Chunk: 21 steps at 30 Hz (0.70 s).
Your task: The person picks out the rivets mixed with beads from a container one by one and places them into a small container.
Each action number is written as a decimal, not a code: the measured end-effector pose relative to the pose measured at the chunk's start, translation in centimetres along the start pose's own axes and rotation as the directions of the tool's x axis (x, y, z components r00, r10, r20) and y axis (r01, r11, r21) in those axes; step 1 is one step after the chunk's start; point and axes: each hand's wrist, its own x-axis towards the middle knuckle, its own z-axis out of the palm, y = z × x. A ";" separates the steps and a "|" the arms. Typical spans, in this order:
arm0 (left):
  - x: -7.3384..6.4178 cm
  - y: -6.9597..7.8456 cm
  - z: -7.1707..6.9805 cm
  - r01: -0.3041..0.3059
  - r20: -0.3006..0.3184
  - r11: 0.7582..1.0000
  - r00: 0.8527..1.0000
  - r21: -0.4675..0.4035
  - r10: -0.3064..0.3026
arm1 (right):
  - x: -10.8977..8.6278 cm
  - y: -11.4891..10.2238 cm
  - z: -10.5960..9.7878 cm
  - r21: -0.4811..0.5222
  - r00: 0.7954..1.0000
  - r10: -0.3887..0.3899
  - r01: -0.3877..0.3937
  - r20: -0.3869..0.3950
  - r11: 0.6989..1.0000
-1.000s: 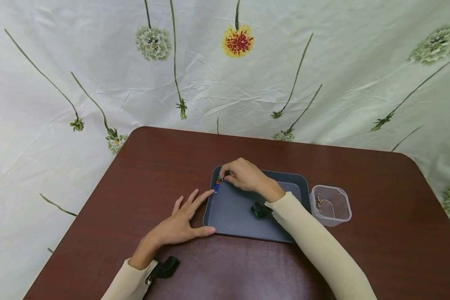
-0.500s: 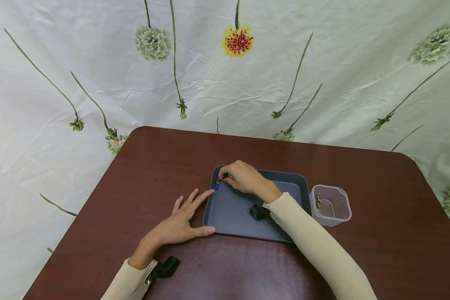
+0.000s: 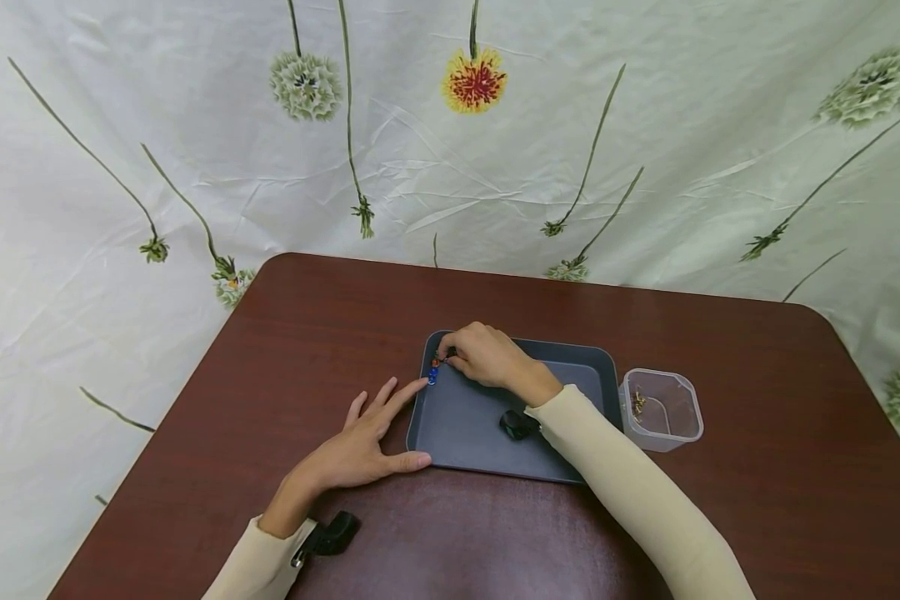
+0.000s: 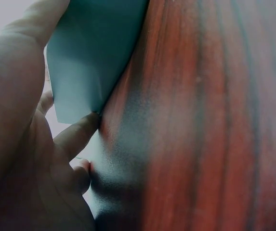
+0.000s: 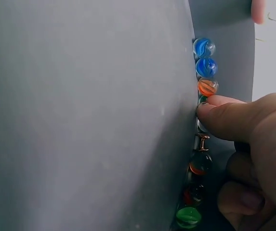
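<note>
In the right wrist view a row of glass marbles lies along the side wall of the grey tray: two blue marbles, an orange marble, and further on a green marble. My right hand pinches a marble in this row between thumb and index finger; they hide most of it. A small copper-coloured spool-shaped piece sits just past the thumb. My left hand is spread at the tray's left side, index fingertip by the blue end of the row and thumb on the front corner.
Right of the tray stands a clear plastic box with several small gold-coloured pieces inside. Everything rests on a dark red-brown table, with a flower-print cloth hanging behind it.
My right hand has shifted slightly left and toward me along the marble row, then stayed nearly still. The left hand has not moved.
</note>
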 end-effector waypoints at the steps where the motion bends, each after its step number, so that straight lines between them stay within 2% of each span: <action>1: 0.0 0.0 0.0 0.000 -0.001 1.000 1.000 0.000 0.000 | 0.0 0.0 0.0 -0.002 1.000 0.000 0.000 0.000 1.000; 21: 0.0 0.0 0.0 0.002 -0.005 1.000 1.000 0.012 -0.002 | -0.1 -0.4 -0.5 -0.028 1.000 0.016 -0.016 -0.001 0.999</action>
